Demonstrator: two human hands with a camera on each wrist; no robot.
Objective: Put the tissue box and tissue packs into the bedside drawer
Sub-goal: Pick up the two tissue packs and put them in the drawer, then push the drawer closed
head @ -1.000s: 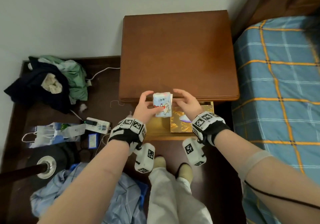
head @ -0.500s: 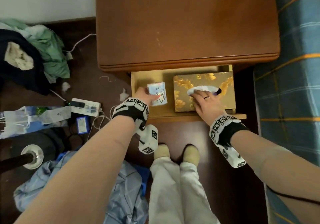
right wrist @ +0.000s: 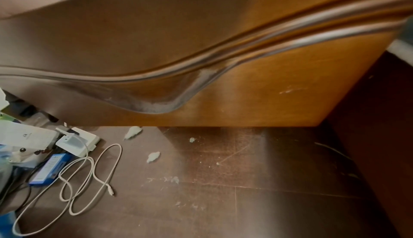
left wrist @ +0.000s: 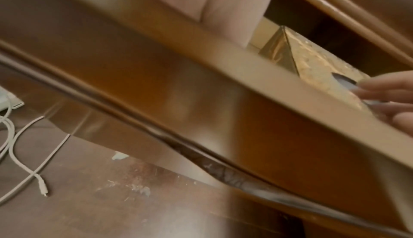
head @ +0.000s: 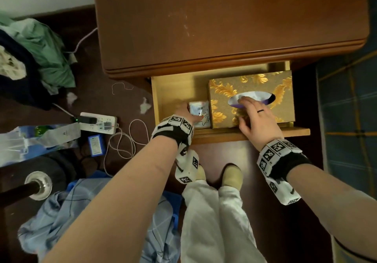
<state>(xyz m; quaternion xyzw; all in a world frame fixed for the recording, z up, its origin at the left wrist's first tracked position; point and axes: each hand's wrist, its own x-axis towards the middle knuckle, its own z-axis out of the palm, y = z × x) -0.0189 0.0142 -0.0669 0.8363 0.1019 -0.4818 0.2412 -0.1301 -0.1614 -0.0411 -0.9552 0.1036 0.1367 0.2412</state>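
Down in the open bedside drawer, everything can be placed against the gold tissue box, which already lies along the drawer's right side. Just to the left of that box, and touching it, stands a small tissue pack, gripped by the left hand with fingers curled round its left edge. On top of the box rests the right hand, fingers spread flat near the oval opening, holding nothing.

To my eye the pack is being seated. It would go best if it were pressed straight down until it meets the drawer floor, kept flush against the box wall so it cannot tip leftward into the bare space. The flat hand should steady the box while the other lets go cleanly. Whether more packs are already in the drawer I cannot tell.
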